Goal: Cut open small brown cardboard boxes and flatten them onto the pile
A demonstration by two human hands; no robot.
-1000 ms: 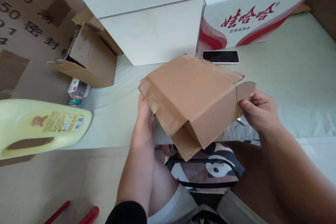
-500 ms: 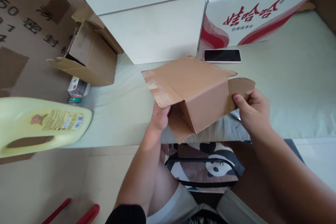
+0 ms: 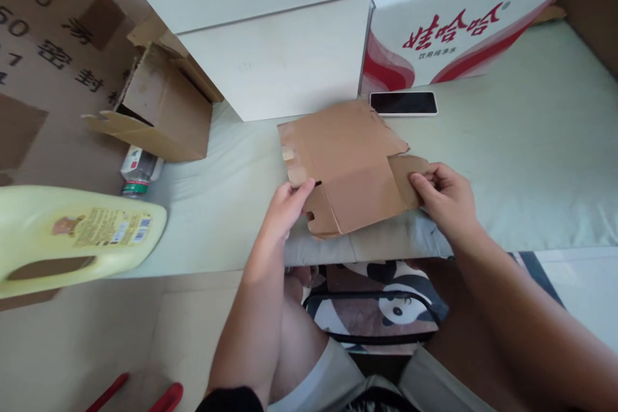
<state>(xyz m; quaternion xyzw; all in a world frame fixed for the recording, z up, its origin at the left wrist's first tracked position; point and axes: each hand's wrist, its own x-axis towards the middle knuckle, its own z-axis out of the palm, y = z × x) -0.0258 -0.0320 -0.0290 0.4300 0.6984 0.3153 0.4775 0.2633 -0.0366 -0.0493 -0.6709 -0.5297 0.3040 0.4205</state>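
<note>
A brown cardboard box (image 3: 352, 167) lies flattened in front of me, low over the pale green cloth. Its left edge is torn and carries bits of tape. My left hand (image 3: 286, 205) pinches the left side near a slotted flap, thumb on top and fingers underneath. At the opposite end, my right hand (image 3: 445, 196) grips a short side flap between thumb and bent fingers. Just beyond the cardboard's far right corner lies a phone (image 3: 403, 103) with a dark screen.
White boxes (image 3: 275, 71) and a red-and-white carton (image 3: 434, 38) stand at the back. Leftward are an open cardboard box (image 3: 168, 109), a plastic bottle (image 3: 140, 170) and a yellow jug (image 3: 77, 238). A panda-print bag (image 3: 371, 302) sits below the green surface's (image 3: 521, 161) front edge.
The cardboard box has gone from a raised, opened-out shape to nearly flat. My left hand has come out from under its flap, and my right hand has shifted left and slightly down.
</note>
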